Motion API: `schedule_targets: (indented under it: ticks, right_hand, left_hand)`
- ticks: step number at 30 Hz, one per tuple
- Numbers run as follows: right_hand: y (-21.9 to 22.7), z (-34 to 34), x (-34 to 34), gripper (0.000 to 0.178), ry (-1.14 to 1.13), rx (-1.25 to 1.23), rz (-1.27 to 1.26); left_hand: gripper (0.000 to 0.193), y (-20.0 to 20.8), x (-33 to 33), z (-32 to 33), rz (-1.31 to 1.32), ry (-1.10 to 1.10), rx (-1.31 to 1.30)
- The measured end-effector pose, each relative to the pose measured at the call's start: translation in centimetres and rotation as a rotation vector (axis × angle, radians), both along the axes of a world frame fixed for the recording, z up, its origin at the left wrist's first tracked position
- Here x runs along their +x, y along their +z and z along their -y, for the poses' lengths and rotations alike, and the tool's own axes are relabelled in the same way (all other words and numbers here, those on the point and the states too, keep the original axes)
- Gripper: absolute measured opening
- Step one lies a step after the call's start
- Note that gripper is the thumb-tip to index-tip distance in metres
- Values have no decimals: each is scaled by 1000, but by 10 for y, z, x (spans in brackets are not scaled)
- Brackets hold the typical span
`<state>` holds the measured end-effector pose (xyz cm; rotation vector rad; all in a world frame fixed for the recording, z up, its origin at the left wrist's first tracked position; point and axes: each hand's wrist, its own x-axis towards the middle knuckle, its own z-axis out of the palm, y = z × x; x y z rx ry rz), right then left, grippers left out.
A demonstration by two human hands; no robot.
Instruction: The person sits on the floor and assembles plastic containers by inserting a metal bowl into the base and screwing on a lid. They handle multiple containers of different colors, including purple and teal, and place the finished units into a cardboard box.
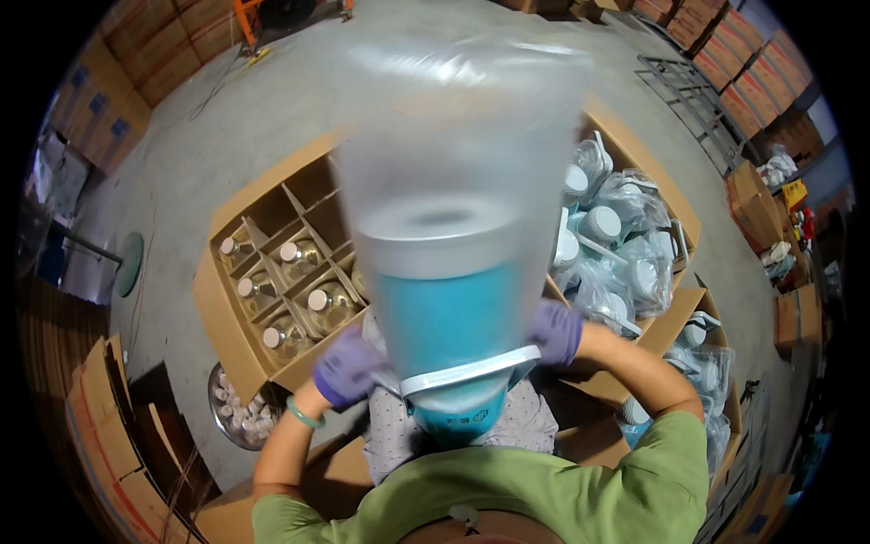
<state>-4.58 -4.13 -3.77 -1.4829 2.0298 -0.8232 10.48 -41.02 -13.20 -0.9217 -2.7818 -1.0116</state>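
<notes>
A turquoise container with a pale grey-white ring at its far end and a white handle stands close before me, blurred by motion. A clear plastic bag covers it and stretches well past the pale end. At its left side is my left hand in a purple glove, fingers closed on the lower edge of the bag near the handle. My right hand, gloved alike, grips the bag's right edge; its fingertips are partly hidden behind the plastic.
Left, a divided carton holds several clear bottles. Right, an open carton is full of bagged pale containers, and another carton stands nearer. A metal bowl of white caps sits lower left. Stacked boxes line the back right.
</notes>
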Motion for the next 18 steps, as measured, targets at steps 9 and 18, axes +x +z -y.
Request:
schedule_targets:
  ticks: [9,18]
  right_hand:
    - [-36,-15,134,43,-258,-36,-246]
    - [-42,1,196,22,-586,-424,-316]
  left_hand:
    - [62,108,26,-13,-4,285,549]
    - [78,179,48,-77,1100,-345,17]
